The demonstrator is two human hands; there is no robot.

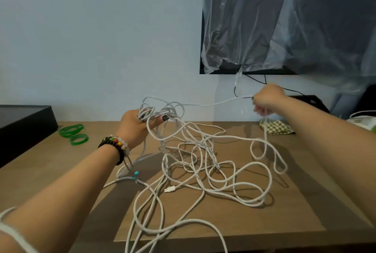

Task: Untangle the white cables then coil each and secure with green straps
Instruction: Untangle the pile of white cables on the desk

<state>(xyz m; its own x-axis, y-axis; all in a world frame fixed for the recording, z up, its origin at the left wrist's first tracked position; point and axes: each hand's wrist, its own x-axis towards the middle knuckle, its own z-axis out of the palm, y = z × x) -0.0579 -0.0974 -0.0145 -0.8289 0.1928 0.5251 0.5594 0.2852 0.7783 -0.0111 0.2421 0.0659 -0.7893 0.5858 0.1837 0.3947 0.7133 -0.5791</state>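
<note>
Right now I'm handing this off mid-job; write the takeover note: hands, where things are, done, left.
Left hand grips a bunch of white cable loops, raised over the table.
Right hand pinches one strand, pulled taut from that bunch.
The rest of the white cables sprawl tangled on the table; one plug lies free.
Green straps sit unused, far left.
Done: nothing coiled or strapped.
Left: untangle, coil each, strap.

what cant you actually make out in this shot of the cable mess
All from the head view:
- How many white cables there are: their loops cross too often to trace.
- The cable ends: only one plug shows; several strands run off the bottom edge.
- The right hand: its lower fingers are motion-blurred, so what they hold is unclear.
- How many green straps lie there: they overlap and are small.
- The left hand: the bundle it grips covers its fingers.
</note>
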